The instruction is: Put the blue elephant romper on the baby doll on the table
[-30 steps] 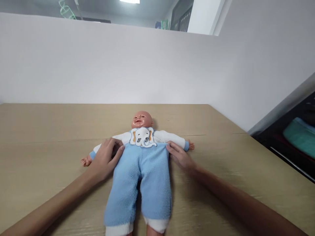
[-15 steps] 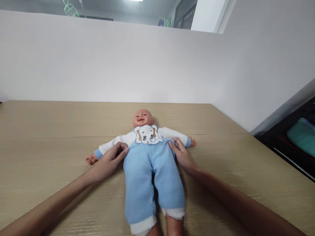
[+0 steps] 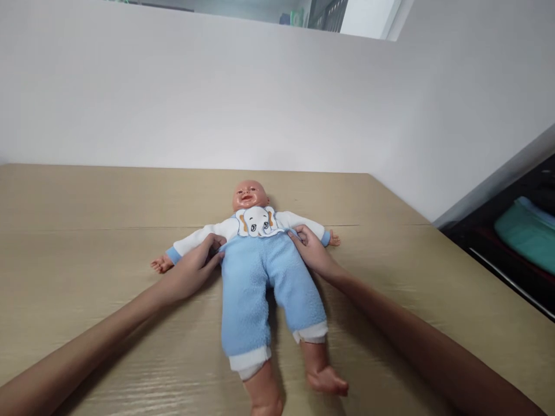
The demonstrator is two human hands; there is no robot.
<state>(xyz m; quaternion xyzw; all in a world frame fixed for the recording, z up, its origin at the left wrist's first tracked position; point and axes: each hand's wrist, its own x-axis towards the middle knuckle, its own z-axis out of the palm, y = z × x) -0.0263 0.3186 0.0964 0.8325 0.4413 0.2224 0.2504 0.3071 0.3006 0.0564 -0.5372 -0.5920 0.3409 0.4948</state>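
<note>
A baby doll point(image 3: 249, 196) lies on its back on the wooden table, head toward the wall and arms spread. It wears a white top point(image 3: 203, 234) with blue cuffs and an elephant face on the chest. Light blue fleece pants point(image 3: 247, 294) with white hems cover its hips and legs down to the shins. My left hand point(image 3: 202, 260) pinches the waistband at the pants' left side. At the right side of the waist, my right hand point(image 3: 310, 245) grips the other end of the waistband. Some fingertips of both hands are hidden by the cloth.
The wooden table point(image 3: 87, 196) runs back to a white wall point(image 3: 195, 92). To the right, below the table's edge, a green cloth item point(image 3: 529, 234) lies on something black. A window opening shows above the wall.
The pants' waistband has been pulled up slightly, and the hems sit higher on the legs. The doll's feet show more, partly because the view has tilted down.
</note>
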